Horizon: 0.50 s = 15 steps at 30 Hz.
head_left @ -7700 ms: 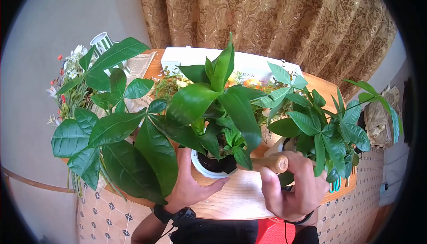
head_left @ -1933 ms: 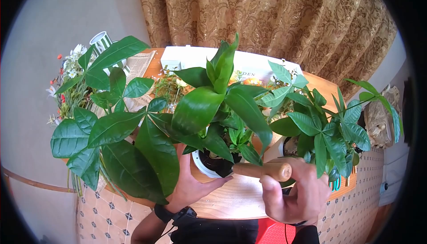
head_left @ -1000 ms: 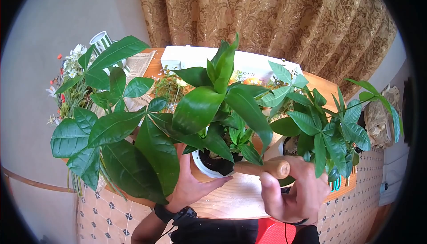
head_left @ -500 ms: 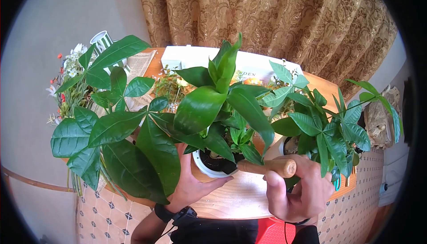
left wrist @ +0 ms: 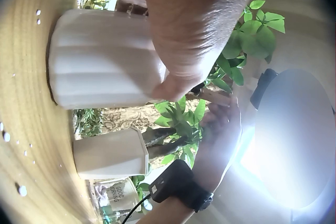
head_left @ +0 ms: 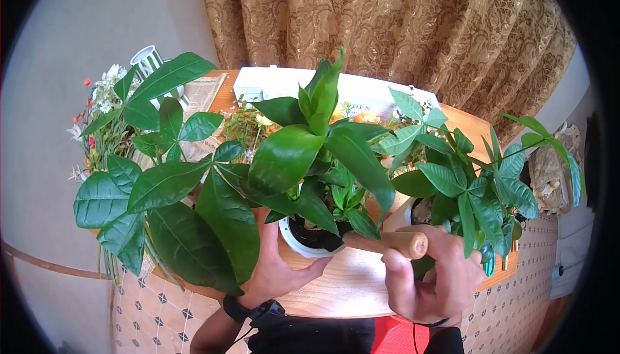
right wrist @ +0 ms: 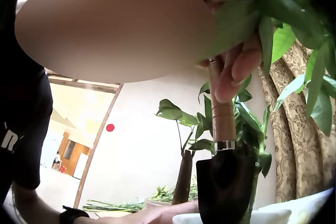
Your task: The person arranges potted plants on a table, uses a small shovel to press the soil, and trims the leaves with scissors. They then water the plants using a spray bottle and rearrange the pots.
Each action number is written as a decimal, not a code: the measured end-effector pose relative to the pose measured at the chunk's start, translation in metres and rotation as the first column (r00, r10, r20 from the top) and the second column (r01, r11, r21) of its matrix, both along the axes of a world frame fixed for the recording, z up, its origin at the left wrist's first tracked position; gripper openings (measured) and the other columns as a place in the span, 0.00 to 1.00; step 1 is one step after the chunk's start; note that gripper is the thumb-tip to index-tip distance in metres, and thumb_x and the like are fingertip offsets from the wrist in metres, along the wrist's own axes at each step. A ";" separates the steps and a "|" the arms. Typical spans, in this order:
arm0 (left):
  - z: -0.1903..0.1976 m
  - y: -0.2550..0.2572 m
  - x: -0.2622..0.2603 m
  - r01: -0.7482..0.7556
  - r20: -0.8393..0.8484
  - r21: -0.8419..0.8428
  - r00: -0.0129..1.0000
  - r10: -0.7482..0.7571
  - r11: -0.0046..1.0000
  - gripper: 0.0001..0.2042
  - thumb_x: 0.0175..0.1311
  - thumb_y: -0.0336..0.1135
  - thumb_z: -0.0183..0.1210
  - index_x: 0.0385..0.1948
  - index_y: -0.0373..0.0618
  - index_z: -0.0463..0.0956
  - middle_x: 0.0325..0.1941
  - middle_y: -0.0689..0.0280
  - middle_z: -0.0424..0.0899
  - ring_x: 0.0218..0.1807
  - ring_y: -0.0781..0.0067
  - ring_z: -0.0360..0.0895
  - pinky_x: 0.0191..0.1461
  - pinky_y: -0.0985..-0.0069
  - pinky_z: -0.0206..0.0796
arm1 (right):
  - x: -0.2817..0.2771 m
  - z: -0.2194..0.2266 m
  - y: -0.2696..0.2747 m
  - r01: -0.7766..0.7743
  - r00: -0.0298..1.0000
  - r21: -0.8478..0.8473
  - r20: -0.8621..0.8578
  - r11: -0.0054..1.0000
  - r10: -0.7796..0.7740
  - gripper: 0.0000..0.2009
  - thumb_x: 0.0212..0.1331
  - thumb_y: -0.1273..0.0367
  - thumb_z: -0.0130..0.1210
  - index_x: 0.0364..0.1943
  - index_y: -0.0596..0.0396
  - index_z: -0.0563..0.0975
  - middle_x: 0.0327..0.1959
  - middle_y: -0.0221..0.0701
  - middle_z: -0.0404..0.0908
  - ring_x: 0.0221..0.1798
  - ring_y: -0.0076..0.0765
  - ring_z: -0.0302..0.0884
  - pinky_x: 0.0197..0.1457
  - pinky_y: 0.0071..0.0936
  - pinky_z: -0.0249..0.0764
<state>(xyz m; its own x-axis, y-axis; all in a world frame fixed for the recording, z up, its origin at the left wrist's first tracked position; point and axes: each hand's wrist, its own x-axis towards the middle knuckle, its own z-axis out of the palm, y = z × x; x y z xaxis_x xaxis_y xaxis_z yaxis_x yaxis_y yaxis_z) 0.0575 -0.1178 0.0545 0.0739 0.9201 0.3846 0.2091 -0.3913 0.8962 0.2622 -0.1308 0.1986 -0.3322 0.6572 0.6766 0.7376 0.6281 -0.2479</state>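
A white ribbed pot (left wrist: 105,58) stands on the wooden table, holding a broad-leaved plant (head_left: 290,154) and dark soil. My left hand (head_left: 281,270) holds the pot's side, with fingers around the far side and thumb along the near rim. In my right hand (head_left: 433,276) is a small trowel, gripped by its wooden handle (head_left: 394,244). The trowel's black blade (right wrist: 226,182) points down at the pot's rim in the right wrist view; whether its tip is in the soil cannot be told.
Leafy potted plants stand at left (head_left: 187,250) and right (head_left: 471,192). Behind are a white box (head_left: 284,83), small flowers and newspaper (head_left: 203,95). A white angular pot (left wrist: 110,153) is beside the ribbed one. White grains (left wrist: 21,190) lie on the table. A red stool (head_left: 397,334) is below.
Compared with the earliest frame, the central plant's leaves have shifted slightly. The trowel and my right hand have moved slightly right and down since then, with small back-and-forth shifts. My left hand stays on the pot.
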 end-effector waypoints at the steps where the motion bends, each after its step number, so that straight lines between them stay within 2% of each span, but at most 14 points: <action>1: 0.000 0.000 0.000 0.027 0.028 0.010 0.999 -0.027 1.000 0.49 0.44 0.35 0.81 0.68 0.34 0.57 0.64 0.52 0.67 0.67 0.56 0.67 0.71 0.63 0.60 | 0.000 0.000 -0.001 0.000 1.000 0.000 0.000 1.000 0.000 0.18 0.54 0.67 0.73 0.44 0.59 0.78 0.24 0.33 0.81 0.26 0.39 0.78 0.32 0.35 0.76; 2: 0.000 0.000 0.000 0.027 0.028 0.010 0.999 -0.027 1.000 0.49 0.44 0.35 0.81 0.68 0.34 0.57 0.64 0.52 0.67 0.67 0.56 0.67 0.71 0.63 0.60 | -0.001 -0.001 -0.003 0.016 0.999 -0.008 -0.037 1.000 -0.016 0.18 0.54 0.67 0.73 0.43 0.59 0.78 0.24 0.33 0.81 0.26 0.39 0.78 0.31 0.34 0.76; 4: 0.002 0.000 -0.001 -0.014 -0.089 0.067 0.996 0.020 0.998 0.48 0.45 0.35 0.81 0.68 0.34 0.58 0.64 0.52 0.66 0.66 0.57 0.69 0.70 0.63 0.61 | -0.001 -0.002 -0.002 0.032 0.997 -0.016 -0.074 0.999 -0.033 0.18 0.54 0.67 0.73 0.43 0.60 0.78 0.24 0.34 0.81 0.26 0.39 0.78 0.31 0.33 0.76; 6: -0.004 -0.002 -0.001 -0.059 -0.129 0.053 0.989 0.065 0.997 0.49 0.43 0.37 0.82 0.67 0.35 0.59 0.64 0.53 0.69 0.65 0.57 0.70 0.69 0.62 0.62 | 0.003 -0.005 0.004 0.085 0.996 0.171 -0.020 0.982 -0.082 0.13 0.60 0.63 0.65 0.37 0.60 0.78 0.21 0.31 0.85 0.14 0.22 0.71 0.20 0.20 0.62; 10: 0.006 -0.002 0.006 -0.172 -0.165 0.042 0.970 0.177 0.984 0.49 0.39 0.42 0.84 0.65 0.35 0.64 0.61 0.52 0.73 0.63 0.54 0.73 0.66 0.60 0.65 | 0.005 -0.013 0.007 0.101 0.989 0.238 -0.128 0.966 -0.072 0.13 0.60 0.62 0.66 0.36 0.59 0.78 0.22 0.31 0.85 0.14 0.21 0.68 0.20 0.20 0.61; 12: 0.004 -0.002 0.005 -0.183 -0.195 0.043 0.963 0.188 0.982 0.49 0.39 0.43 0.84 0.65 0.35 0.63 0.61 0.51 0.73 0.63 0.53 0.73 0.66 0.59 0.65 | 0.003 -0.003 0.000 0.030 0.998 0.050 -0.055 0.998 -0.027 0.18 0.54 0.67 0.74 0.44 0.60 0.78 0.25 0.35 0.82 0.27 0.40 0.79 0.31 0.33 0.75; 13: 0.003 -0.003 0.004 -0.195 -0.224 0.045 0.954 0.200 0.980 0.50 0.39 0.44 0.84 0.65 0.34 0.63 0.61 0.50 0.74 0.64 0.52 0.73 0.66 0.58 0.65 | 0.001 -0.003 0.001 0.031 0.998 0.050 -0.055 0.998 -0.028 0.18 0.54 0.67 0.74 0.44 0.60 0.78 0.25 0.35 0.82 0.27 0.40 0.79 0.31 0.33 0.75; 15: 0.005 -0.003 0.003 -0.192 -0.242 0.052 0.950 0.199 0.980 0.50 0.39 0.44 0.84 0.65 0.34 0.63 0.61 0.50 0.74 0.64 0.51 0.73 0.66 0.57 0.65 | -0.002 -0.002 0.006 0.031 0.999 0.090 -0.040 0.995 -0.028 0.15 0.56 0.62 0.69 0.39 0.59 0.79 0.26 0.31 0.86 0.17 0.26 0.74 0.23 0.23 0.67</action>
